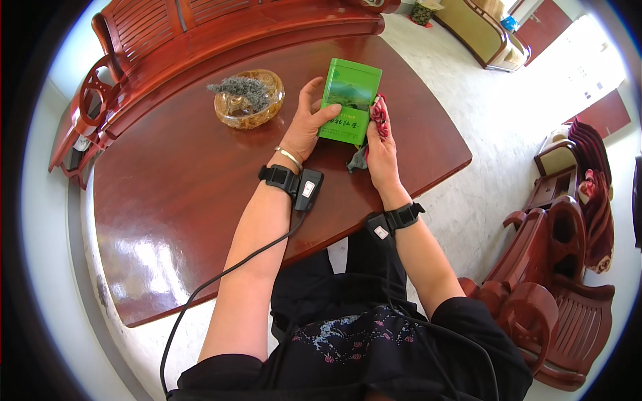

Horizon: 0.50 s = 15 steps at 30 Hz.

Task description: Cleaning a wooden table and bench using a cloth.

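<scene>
A green rectangular tin with a mountain picture and writing (350,100) is held over the table between both my hands. My left hand (304,123) grips its left side, the thumb on the front face and a forefinger raised off it. In my right hand (383,155) a red and grey patterned cloth (379,118) is pressed to the tin's right side, and a grey end of it hangs below. Left of the tin, an amber-coloured glass bowl (251,119) stands on the polished wooden table (200,185), with a grey fuzzy cloth or duster (246,90) lying across it.
A red wooden bench (200,50) runs along the table's far side. Wooden chairs (531,250) with dark red covers stand at the right. A green-sided sofa (466,30) is at the far right. A black cable (220,275) trails from the left wrist device.
</scene>
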### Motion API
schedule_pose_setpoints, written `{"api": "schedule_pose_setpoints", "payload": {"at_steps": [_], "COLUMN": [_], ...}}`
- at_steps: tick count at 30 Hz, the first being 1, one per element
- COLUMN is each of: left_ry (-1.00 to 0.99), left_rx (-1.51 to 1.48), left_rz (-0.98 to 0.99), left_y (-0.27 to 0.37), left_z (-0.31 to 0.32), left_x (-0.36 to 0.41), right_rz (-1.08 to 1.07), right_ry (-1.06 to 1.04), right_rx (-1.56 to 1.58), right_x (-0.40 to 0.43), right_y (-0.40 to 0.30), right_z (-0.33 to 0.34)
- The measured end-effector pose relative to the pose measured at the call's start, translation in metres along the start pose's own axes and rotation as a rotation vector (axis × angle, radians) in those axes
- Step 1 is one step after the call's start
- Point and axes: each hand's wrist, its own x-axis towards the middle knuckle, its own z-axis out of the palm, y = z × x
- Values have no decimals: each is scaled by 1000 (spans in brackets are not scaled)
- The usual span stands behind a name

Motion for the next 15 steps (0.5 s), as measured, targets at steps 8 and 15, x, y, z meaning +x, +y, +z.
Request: {"api": "schedule_pose_setpoints", "payload": {"at_steps": [8,15], "left_ry": [115,118], "left_rx": [-113,-24], "left_rz": [-10,-11], "left_y": [-2,-4], "left_z": [-10,-9], "left_x": [6,7], "right_rz": [-278,-70], "right_ry": [-197,-190], "right_rx": [-808,-297], "right_x": [-28,-15], "right_y": [-9,-5], "right_z": [14,2]}}
